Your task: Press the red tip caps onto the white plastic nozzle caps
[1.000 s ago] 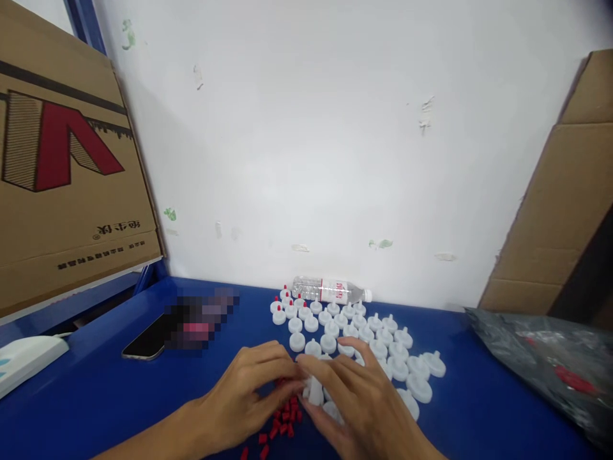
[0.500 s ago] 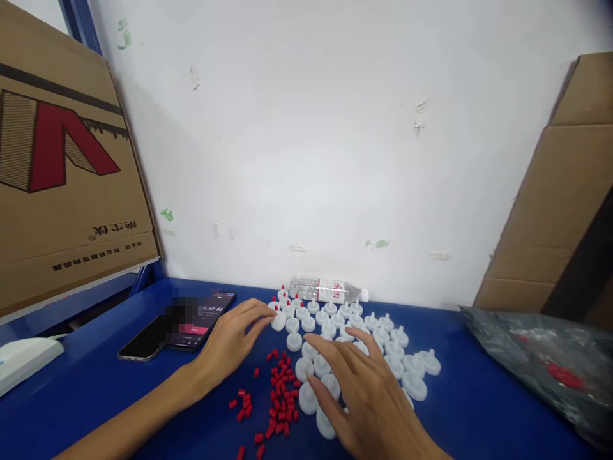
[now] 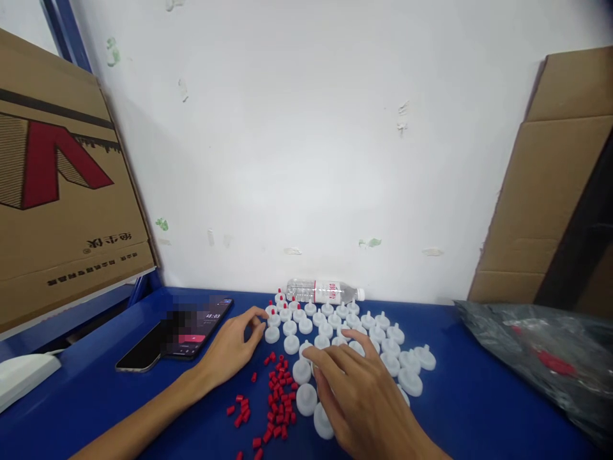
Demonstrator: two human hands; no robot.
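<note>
Several white plastic funnel-shaped caps (image 3: pixel 306 399), each a disc with a thin spout, stand on the blue table (image 3: pixel 191 421). A few at the far left have red tips on their spouts. Small red sleeves (image 3: pixel 282 399) lie loose between my hands. My left hand (image 3: pixel 232 345) is beside the leftmost caps, thumb and forefinger slightly apart, with nothing visible between them. Over the middle of the white caps hovers my right hand (image 3: pixel 364 383), fingers spread and curved, hiding some of them. I see nothing held in it.
A clear plastic bottle (image 3: pixel 325 291) lies behind the caps against the wall. Two phones (image 3: pixel 143 345) rest at the left, near a white device (image 3: pixel 29 377). To the right is a grey plastic bag (image 3: pixel 527 358). Cardboard (image 3: pixel 555 191) stands on both sides.
My left hand has drawn back slightly left from the white cap it was touching. The right thumb has moved closer to the forefinger. The view has shifted a little.
</note>
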